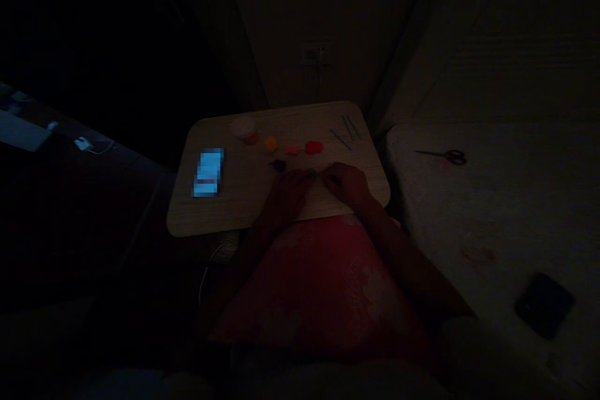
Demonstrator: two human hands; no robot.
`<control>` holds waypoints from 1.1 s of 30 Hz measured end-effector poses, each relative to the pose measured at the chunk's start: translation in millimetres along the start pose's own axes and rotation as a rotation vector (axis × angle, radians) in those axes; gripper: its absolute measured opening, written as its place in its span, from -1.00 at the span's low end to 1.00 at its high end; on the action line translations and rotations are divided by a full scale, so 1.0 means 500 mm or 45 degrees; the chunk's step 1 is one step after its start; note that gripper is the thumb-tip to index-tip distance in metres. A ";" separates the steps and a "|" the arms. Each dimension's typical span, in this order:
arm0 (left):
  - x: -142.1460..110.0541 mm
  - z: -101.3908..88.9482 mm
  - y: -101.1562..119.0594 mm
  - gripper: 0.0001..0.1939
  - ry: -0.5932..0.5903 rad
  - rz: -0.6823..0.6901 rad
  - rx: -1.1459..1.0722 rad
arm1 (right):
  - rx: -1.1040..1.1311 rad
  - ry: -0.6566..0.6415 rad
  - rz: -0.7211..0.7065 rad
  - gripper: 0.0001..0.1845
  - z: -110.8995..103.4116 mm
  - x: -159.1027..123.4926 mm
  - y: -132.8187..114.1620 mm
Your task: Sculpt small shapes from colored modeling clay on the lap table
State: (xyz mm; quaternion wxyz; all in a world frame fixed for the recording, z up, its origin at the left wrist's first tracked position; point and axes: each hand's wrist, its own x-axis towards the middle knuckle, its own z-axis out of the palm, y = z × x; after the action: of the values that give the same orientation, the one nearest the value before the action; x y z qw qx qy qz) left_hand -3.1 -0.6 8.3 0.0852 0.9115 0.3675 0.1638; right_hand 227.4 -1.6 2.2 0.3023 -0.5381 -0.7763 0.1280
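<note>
Dim room, wooden tabletop (276, 206): left hand (285, 194) and right hand (349, 184) curled, fingertips pinching small greenish piece (312, 172); red, orange, pink, purple clay lumps (314, 147) lie separate, thin sticks (347, 134) beyond, untouched.

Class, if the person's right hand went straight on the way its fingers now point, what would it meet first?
The right hand would probably meet the small greenish piece first, by the left hand fingertips; the dim light leaves depth unclear.
</note>
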 end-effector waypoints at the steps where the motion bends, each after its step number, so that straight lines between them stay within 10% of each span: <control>1: 0.000 0.000 0.000 -0.43 0.001 0.002 0.003 | -0.003 0.002 0.013 -0.79 0.001 0.000 0.001; 33: 0.000 0.003 -0.001 -0.41 -0.055 -0.007 0.043 | -0.051 -0.043 0.017 -0.82 -0.005 0.001 -0.009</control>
State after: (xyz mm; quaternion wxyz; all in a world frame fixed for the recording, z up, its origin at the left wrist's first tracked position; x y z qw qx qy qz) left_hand -2.7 -0.2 7.0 0.0780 0.9152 0.3708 0.1374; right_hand 225.4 -3.0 6.7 0.2774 -0.5469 -0.7802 0.1236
